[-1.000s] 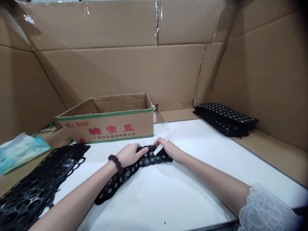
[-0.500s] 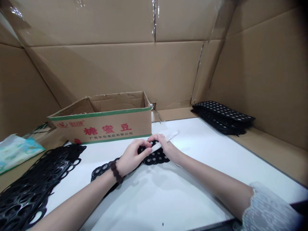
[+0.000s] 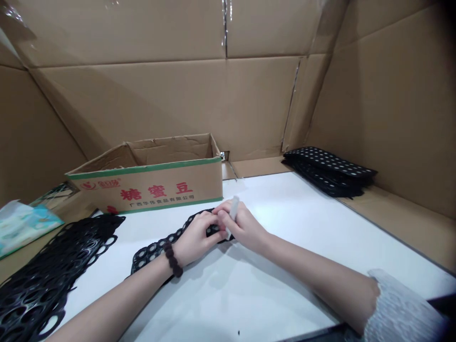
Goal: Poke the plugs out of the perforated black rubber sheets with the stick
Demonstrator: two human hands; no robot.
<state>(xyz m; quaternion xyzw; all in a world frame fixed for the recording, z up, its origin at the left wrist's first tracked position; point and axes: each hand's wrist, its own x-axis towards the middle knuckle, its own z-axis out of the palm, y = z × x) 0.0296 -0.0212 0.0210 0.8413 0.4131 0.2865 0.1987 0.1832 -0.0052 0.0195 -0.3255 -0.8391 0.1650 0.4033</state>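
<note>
A black sheet with rows of pale round spots [image 3: 153, 249] lies slantwise on the white tabletop. My left hand [image 3: 197, 237], with a dark beaded band on its wrist, is closed on the sheet, fingers bent at its right end. My right hand [image 3: 245, 225] grips a slim white stick-like tool [image 3: 233, 209] that stands steeply between thumb and fingers. The tool's lower end meets the sheet beside my left thumb. Both hands touch or nearly touch, and they hide the sheet's right end.
A printed cardboard box [image 3: 171, 183] stands behind my hands. Black sheets with large ring-shaped holes [image 3: 46, 266] lie at the left, near a tissue pack [image 3: 26, 223]. Stacked black dotted sheets [image 3: 327, 168] sit at the back right. Cardboard walls [image 3: 171, 104] surround the white tabletop [image 3: 278, 294].
The white tool has swung from a low slant to a steep angle in my right hand. Less of the sheet's right end shows, and more of its left stretch is visible.
</note>
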